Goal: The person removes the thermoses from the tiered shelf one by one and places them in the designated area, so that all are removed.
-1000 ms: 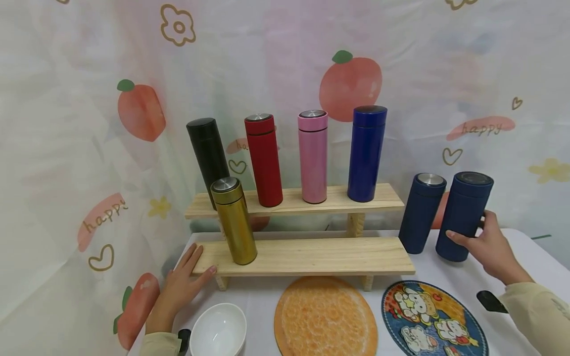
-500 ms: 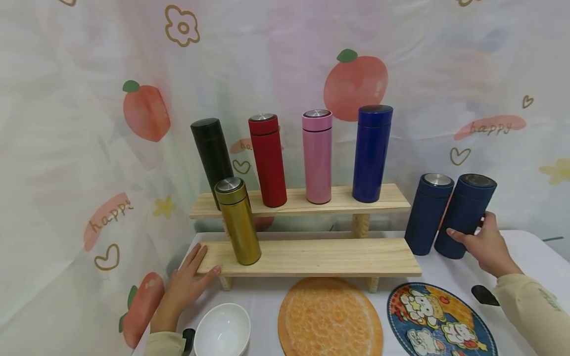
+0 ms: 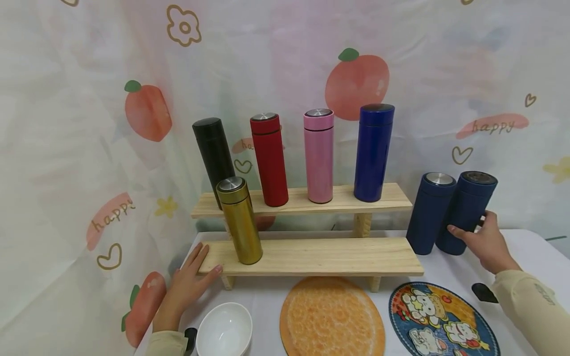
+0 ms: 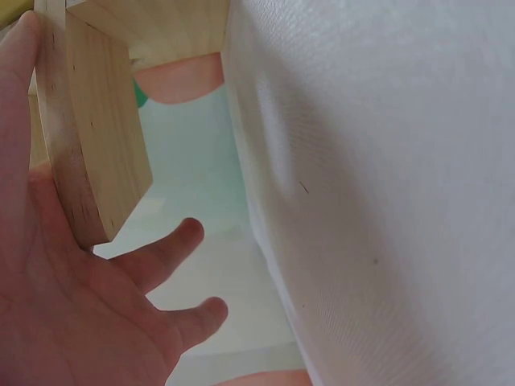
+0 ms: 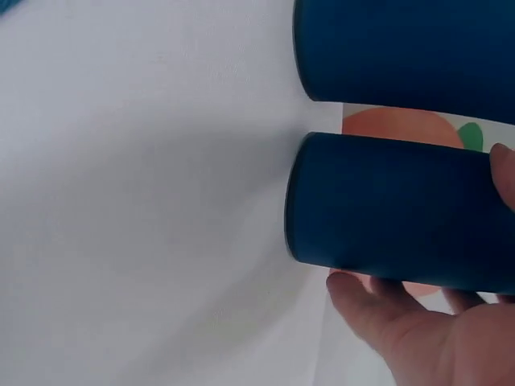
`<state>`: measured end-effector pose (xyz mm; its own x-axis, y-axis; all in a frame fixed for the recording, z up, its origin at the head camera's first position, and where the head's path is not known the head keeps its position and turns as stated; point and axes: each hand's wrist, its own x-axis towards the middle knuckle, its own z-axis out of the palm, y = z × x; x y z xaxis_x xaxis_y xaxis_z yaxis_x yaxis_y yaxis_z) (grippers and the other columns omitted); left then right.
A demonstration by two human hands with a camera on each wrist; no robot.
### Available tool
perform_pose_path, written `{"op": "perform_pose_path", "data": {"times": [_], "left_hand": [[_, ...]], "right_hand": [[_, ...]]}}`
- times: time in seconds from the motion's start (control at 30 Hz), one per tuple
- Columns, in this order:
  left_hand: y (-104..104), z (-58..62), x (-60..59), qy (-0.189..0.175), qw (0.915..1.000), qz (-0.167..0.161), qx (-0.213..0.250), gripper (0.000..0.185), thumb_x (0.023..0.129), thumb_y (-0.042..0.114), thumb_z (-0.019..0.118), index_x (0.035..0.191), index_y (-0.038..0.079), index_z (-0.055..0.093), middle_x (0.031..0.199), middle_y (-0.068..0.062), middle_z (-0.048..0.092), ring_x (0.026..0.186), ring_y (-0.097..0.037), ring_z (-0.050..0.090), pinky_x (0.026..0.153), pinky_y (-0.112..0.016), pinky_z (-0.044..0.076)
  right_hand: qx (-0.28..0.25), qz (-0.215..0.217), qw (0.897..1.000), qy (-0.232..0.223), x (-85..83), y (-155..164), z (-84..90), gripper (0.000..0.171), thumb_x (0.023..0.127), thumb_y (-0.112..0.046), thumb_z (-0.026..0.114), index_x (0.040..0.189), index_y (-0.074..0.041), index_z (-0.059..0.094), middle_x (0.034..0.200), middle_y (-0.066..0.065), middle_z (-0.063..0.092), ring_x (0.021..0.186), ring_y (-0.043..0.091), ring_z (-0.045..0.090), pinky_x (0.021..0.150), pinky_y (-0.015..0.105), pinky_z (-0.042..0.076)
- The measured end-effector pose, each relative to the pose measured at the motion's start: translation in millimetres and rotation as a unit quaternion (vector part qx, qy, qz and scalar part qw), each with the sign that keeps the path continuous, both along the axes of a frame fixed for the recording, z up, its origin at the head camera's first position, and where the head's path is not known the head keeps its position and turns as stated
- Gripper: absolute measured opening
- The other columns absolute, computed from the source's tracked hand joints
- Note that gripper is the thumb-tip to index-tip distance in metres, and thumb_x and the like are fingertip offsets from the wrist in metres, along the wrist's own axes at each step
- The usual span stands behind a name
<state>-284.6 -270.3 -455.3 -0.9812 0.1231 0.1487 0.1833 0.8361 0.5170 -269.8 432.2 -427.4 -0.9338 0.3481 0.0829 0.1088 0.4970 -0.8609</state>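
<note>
My right hand grips a dark navy flask near its base, on the white table right of the shelves. The flask leans left against a second navy flask with a silver lid. In the right wrist view my fingers curl under the held flask, with the second flask beside it. My left hand rests with straight fingers on the left end of the lower wooden shelf. The left wrist view shows that hand against the shelf's end. A gold flask stands close by.
The upper shelf carries black, red, pink and blue flasks. In front lie a white bowl, an orange round mat, a cartoon mat and a small black object. A printed curtain hangs behind.
My right hand has moved the navy flask left and tilted it until it meets the silver-lidded navy flask. My left hand has stayed on the lower shelf.
</note>
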Motion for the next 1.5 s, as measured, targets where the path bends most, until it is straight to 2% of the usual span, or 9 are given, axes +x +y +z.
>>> {"op": "perform_pose_path", "data": {"times": [0.1,0.2,0.47,0.63,0.8,0.93,1.1,1.27,1.5], "left_hand": [[1.0,-0.1,-0.1,-0.006,1.0000,-0.001,-0.001,0.090,0.104,0.060,0.060,0.170,0.008,0.029,0.178,-0.015,0.016,0.157,-0.048,0.026,0.118,-0.081,0.010],[1.2,0.0,-0.2,-0.006,1.0000,-0.002,0.001,0.090,0.104,0.061,0.060,0.170,0.008,0.029,0.178,-0.015,0.015,0.158,-0.047,0.025,0.118,-0.081,0.009],[0.7,1.5,1.2,-0.003,1.0000,-0.001,0.003,0.090,0.104,0.061,0.059,0.170,0.008,0.029,0.178,-0.015,0.015,0.158,-0.047,0.025,0.118,-0.081,0.010],[0.9,1.5,1.6,-0.012,0.9999,0.002,0.003,0.090,0.104,0.062,0.058,0.171,0.009,0.027,0.178,-0.014,0.014,0.158,-0.047,0.024,0.119,-0.080,0.009],[2.0,0.8,1.7,-0.015,0.9999,0.004,0.001,0.091,0.104,0.062,0.058,0.171,0.009,0.028,0.178,-0.015,0.014,0.158,-0.047,0.023,0.119,-0.080,0.008],[1.6,1.1,1.3,-0.010,0.9999,0.003,0.002,0.090,0.104,0.061,0.059,0.170,0.008,0.028,0.178,-0.015,0.014,0.158,-0.047,0.023,0.119,-0.080,0.009],[0.5,1.6,1.4,-0.005,1.0000,0.002,0.000,0.090,0.104,0.060,0.059,0.170,0.008,0.028,0.178,-0.016,0.015,0.158,-0.048,0.024,0.119,-0.080,0.010],[0.8,2.0,0.5,-0.001,1.0000,0.004,0.003,0.089,0.104,0.060,0.059,0.170,0.009,0.030,0.178,-0.014,0.016,0.157,-0.047,0.026,0.120,-0.078,0.011],[-0.6,-1.6,-1.0,0.002,0.9999,0.004,0.010,0.089,0.103,0.060,0.061,0.170,0.009,0.031,0.178,-0.014,0.016,0.157,-0.047,0.026,0.120,-0.078,0.012]], "right_hand": [[-0.017,-0.002,1.000,0.001,3.0,-0.7,3.4,0.100,0.110,-0.029,0.056,0.158,0.015,-0.021,0.163,0.047,-0.013,0.148,0.072,0.003,0.112,0.082,0.017],[-0.035,-0.006,0.999,0.025,6.9,-2.0,10.1,0.097,0.111,-0.031,0.051,0.160,0.011,-0.021,0.165,0.045,-0.014,0.150,0.070,0.004,0.114,0.081,0.015],[-0.091,-0.080,0.985,0.120,19.2,-20.5,38.5,0.079,0.112,-0.039,0.040,0.172,-0.014,-0.004,0.179,0.016,-0.008,0.162,0.044,0.000,0.127,0.058,0.008],[-0.039,-0.096,0.978,0.180,31.5,-39.9,54.7,0.074,0.112,-0.033,0.042,0.174,-0.021,0.003,0.180,0.005,-0.002,0.165,0.028,-0.003,0.129,0.046,0.004],[0.035,-0.118,0.959,0.256,45.2,-66.9,73.8,0.072,0.108,-0.027,0.045,0.173,-0.022,0.015,0.179,-0.003,0.010,0.164,0.015,0.006,0.129,0.033,0.005],[0.035,-0.090,0.944,0.317,53.0,-90.6,88.0,0.072,0.106,-0.023,0.047,0.172,-0.018,0.019,0.179,-0.004,0.012,0.162,0.009,0.008,0.127,0.026,0.005],[-0.011,-0.032,0.926,0.376,56.5,-120.3,101.2,0.069,0.106,-0.016,0.046,0.170,-0.010,0.022,0.178,0.003,0.015,0.163,0.013,0.010,0.125,0.020,0.007],[-0.051,0.012,0.911,0.410,56.8,-150.4,110.1,0.067,0.105,-0.013,0.044,0.169,-0.005,0.025,0.177,0.008,0.019,0.163,0.019,0.015,0.125,0.020,0.013],[-0.096,0.067,0.896,0.428,57.1,-187.4,116.4,0.068,0.103,-0.009,0.043,0.169,-0.004,0.027,0.176,0.011,0.022,0.163,0.022,0.019,0.126,0.023,0.017]]}}
